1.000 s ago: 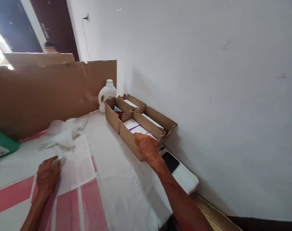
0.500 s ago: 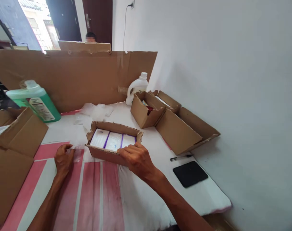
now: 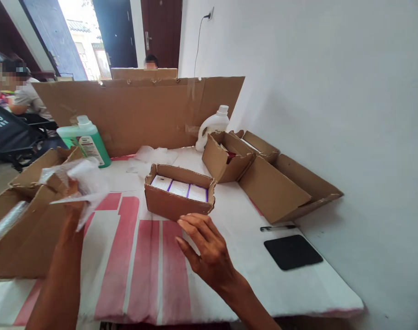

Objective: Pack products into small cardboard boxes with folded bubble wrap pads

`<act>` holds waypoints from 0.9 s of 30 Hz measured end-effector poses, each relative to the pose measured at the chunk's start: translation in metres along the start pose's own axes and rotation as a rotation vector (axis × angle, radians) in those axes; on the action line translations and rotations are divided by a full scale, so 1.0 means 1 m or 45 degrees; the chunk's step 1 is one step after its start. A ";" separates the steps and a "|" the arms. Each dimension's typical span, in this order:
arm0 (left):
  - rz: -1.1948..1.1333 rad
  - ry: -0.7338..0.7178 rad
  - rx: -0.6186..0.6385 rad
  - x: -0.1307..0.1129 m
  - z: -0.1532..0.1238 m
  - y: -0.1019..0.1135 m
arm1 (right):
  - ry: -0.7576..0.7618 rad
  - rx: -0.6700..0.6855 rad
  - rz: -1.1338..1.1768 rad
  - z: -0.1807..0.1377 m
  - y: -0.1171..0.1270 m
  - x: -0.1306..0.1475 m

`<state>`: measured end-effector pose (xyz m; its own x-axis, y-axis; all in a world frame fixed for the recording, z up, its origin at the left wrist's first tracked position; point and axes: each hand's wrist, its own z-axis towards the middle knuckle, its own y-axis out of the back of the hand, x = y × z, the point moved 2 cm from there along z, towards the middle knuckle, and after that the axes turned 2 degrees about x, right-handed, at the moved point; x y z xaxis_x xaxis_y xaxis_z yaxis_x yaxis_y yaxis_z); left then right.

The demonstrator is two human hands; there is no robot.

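Note:
My left hand (image 3: 73, 201) is closed around a sheet of clear bubble wrap (image 3: 88, 178), raised beside the cardboard boxes at the left; the wrap hides part of its fingers. In the middle of the table stands a small open cardboard box (image 3: 174, 201). Three white packs with purple edges (image 3: 179, 188) fill it side by side. My right hand (image 3: 205, 247) hovers just in front of that box, fingers apart and holding nothing.
Open cardboard boxes stand at the left (image 3: 40, 229) and right (image 3: 222, 160). A green bottle (image 3: 91, 144), a white jug (image 3: 214, 123) and more bubble wrap (image 3: 150, 156) lie behind. A black pad (image 3: 293, 252) and a pen (image 3: 277, 228) are at right. People sit beyond the cardboard screen (image 3: 136, 110).
My left hand has lifted the bubble wrap off the table and moved left with it. My right hand has let go of the small box's rim and drawn back. The view has shifted left.

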<state>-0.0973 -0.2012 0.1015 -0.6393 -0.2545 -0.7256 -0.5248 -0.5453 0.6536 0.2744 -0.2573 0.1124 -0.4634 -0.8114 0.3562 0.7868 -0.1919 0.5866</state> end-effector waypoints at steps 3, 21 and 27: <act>-0.128 0.234 -0.147 0.003 -0.057 0.014 | -0.187 0.017 0.382 -0.002 -0.016 0.021; -0.647 0.428 0.329 0.013 -0.236 -0.032 | -1.134 0.274 0.918 -0.088 -0.034 -0.006; -0.427 0.525 0.839 0.034 -0.284 -0.040 | -1.114 0.474 0.745 -0.094 -0.043 -0.051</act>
<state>0.0616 -0.4148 -0.0107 -0.2019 -0.5033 -0.8402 -0.9524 -0.0992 0.2883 0.3024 -0.2590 0.0004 -0.3045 -0.0259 0.9522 0.8743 0.3890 0.2902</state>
